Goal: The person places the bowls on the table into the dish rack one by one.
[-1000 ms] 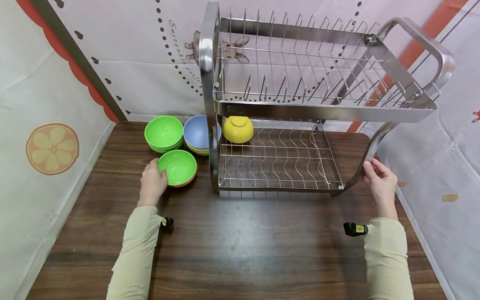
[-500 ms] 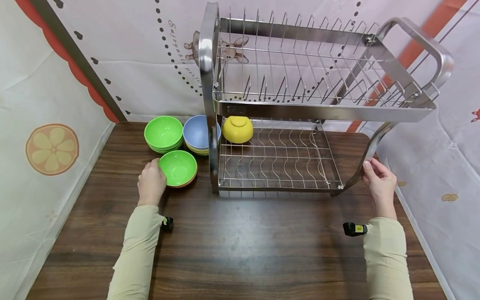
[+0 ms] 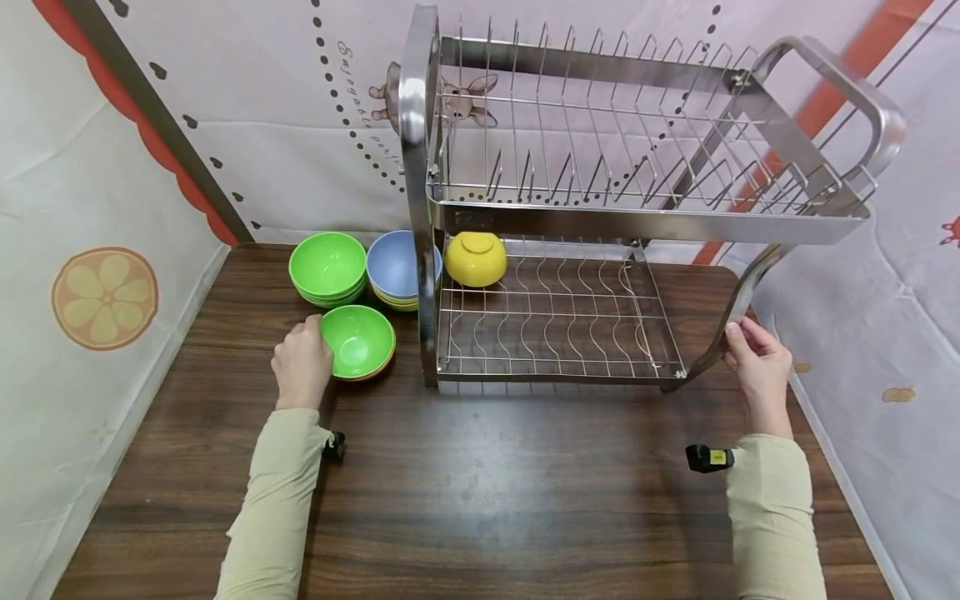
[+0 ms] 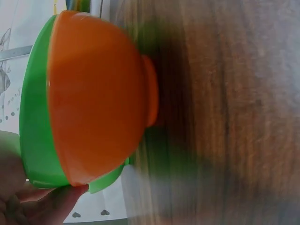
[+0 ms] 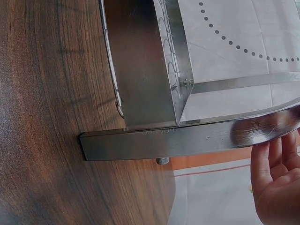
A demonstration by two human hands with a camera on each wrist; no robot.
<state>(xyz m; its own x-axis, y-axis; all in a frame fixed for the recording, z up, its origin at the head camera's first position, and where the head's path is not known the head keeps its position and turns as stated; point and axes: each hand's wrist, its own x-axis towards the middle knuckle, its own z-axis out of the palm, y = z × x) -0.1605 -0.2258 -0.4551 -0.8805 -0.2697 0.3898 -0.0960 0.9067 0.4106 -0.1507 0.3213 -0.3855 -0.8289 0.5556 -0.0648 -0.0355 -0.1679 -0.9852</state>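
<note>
My left hand (image 3: 302,365) grips the left rim of a green bowl (image 3: 360,343) nested in an orange bowl (image 4: 98,98). In the left wrist view fingertips press at the orange rim, and the bowls appear on their side because of the camera's angle. Over on the right, my right hand (image 3: 759,375) holds the curved side leg of a steel two-tier dish rack (image 3: 645,223), fingertips on the metal in the right wrist view. A yellow bowl (image 3: 476,262) stands tipped on the rack's lower tier, at its left end, with its base facing me.
Behind the held bowls stand a stack of green bowls (image 3: 328,265) and a blue bowl (image 3: 393,262) on yellow ones, right beside the rack's left leg. The wooden table (image 3: 480,500) extends in front of the rack. Printed cloth (image 3: 300,167) hangs behind.
The green and orange bowls have shifted slightly toward me, with my left hand moving a little to the left. My right hand stays on the rack's leg.
</note>
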